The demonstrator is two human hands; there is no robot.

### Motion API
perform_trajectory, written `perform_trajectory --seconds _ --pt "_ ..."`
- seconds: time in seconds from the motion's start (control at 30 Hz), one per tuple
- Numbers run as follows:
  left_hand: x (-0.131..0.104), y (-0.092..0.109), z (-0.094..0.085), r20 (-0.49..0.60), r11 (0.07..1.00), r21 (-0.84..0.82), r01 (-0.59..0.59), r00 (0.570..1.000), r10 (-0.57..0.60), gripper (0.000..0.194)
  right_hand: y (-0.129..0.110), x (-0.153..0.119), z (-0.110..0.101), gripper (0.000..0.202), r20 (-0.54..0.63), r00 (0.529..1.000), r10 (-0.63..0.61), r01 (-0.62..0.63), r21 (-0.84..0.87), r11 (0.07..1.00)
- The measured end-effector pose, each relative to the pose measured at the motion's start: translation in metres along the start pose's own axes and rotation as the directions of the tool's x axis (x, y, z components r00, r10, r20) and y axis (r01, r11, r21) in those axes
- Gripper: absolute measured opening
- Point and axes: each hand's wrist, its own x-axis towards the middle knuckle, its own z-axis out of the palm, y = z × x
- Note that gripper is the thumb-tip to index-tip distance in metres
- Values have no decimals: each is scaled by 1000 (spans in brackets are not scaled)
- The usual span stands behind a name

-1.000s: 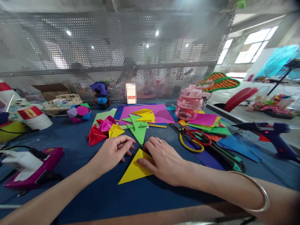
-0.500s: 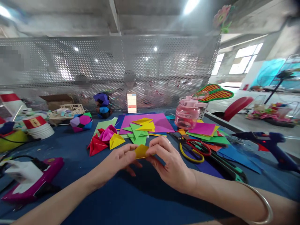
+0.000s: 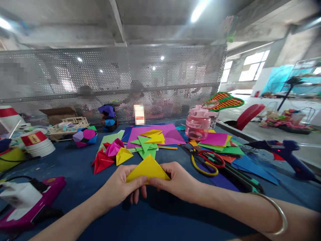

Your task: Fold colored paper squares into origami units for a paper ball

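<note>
Between my two hands is a yellow piece of origami paper, folded into a triangle with its point away from me. My left hand pinches its left corner, thumb on top along the near edge and fingers curled beneath. On the right corner, my right hand grips the same way, and the two thumbs nearly meet at the middle. Just beyond lie folded paper pieces: red, magenta, yellow and green. The fingers under the paper are partly hidden.
Scissors and a black-green tool lie right of my hands, near coloured paper sheets. A pink bottle stands behind them. A glue gun is far right; a purple power strip sits left.
The yellow paper has turned from a small, narrow view to a wide triangle facing me. Both hands have shifted to its lower corners, with thumbs now on top. The camera view tilted up slightly.
</note>
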Motion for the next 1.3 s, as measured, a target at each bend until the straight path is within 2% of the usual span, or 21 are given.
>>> perform_trajectory --seconds 0.17,0.37,0.67,0.8,0.93,1.13,1.3 --pt "-2 1 2 -16 999 41 22 1000 -21 43 -2 -3 1 30 64 998 13 -15 38 999" --pt "-1 2 1 -65 991 129 27 998 -19 37 -2 -1 -1 22 -43 999 -7 6 -13 1000" --pt "-1 3 5 -115 973 230 4 993 24 32 -1 0 -3 26 -8 1000 -4 4 -10 1000" --pt "-3 4 6 -128 961 277 0 991 37 31 -5 0 -6 26 -28 999 -28 25 -113 993" --pt "-4 7 1 -150 951 307 13 988 35 32 -10 1 -10 26 -36 997 -73 65 -184 981" --pt "-2 9 -8 -192 954 298 24 981 36 40 -15 3 -17 23 -37 997 -63 59 -101 993" --pt "0 8 -29 -249 947 321 7 965 77 45 -12 8 -33 20 -71 996 -54 46 -106 993"
